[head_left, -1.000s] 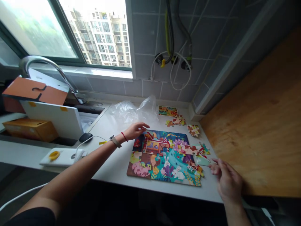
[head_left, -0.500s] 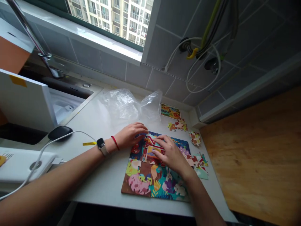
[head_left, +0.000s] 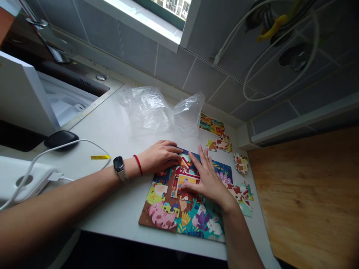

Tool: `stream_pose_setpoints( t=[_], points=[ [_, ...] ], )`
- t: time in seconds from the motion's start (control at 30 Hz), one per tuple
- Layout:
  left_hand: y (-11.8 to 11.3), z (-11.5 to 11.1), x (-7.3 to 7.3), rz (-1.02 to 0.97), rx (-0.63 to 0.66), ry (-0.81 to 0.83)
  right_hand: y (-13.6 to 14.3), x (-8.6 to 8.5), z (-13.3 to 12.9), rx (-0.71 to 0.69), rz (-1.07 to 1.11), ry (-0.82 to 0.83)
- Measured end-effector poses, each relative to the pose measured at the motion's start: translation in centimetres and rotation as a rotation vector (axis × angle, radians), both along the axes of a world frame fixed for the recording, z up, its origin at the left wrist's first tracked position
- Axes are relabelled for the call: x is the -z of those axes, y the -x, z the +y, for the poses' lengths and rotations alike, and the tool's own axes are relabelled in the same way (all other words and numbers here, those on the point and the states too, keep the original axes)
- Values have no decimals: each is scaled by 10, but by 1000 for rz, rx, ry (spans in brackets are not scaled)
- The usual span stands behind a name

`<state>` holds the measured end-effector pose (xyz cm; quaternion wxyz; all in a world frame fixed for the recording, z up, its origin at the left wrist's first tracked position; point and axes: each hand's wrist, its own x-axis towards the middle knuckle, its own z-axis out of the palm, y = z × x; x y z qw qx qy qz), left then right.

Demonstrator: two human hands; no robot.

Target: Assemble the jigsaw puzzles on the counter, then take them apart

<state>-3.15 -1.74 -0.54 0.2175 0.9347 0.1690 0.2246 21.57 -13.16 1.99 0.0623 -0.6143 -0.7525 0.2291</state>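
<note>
A colourful jigsaw puzzle board (head_left: 157,224) lies on the white counter, showing a pink pig, rabbits, flowers and a red house. My left hand (head_left: 161,157) is at its upper left edge, fingers close together and bent, tips on a puzzle piece (head_left: 185,161) with a red and white roof. Its thumb is partly hidden. Over the right half of the board, my right hand (head_left: 209,179) has its fingers spread, with the thumb beside the yellow-windowed house piece (head_left: 186,183). The palm covers part of the picture.
Loose puzzle pieces lie right of the board: a joined clump (head_left: 223,144), another clump (head_left: 241,163) and several more (head_left: 244,194). Behind are a picture card (head_left: 211,124) and clear plastic wrapping (head_left: 151,112). A black mouse-shaped object (head_left: 61,140) and white cable sit left, near the sink.
My right hand has lifted its fingers from the house pieces and spread them, uncovering more of the red house. My left hand stays at the upper left edge. The view has shifted downward.
</note>
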Motion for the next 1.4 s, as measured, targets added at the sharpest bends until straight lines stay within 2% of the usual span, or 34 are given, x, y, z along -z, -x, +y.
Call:
stream_pose_setpoints(
  t=[0.33,0.5,0.6,0.73,1.13,1.27,1.4],
  points=[
    [0,0,7,-44,-49,21,1,-7,-2,-58,59,72],
    [1,1,10,-48,-72,10,2,-7,4,29,156,-46],
    [0,1,10,-58,-81,26,4,-1,8,90,192,-160],
    [-1,0,10,-96,-100,48,8,8,11,101,189,-246],
    [-2,4,9,-99,-116,67,14,9,14,92,79,-267],
    [-1,3,6,-133,-131,110,13,6,15,134,210,-292],
    [3,2,-5,-307,-245,194,4,0,14,358,522,-484]
  ],
)
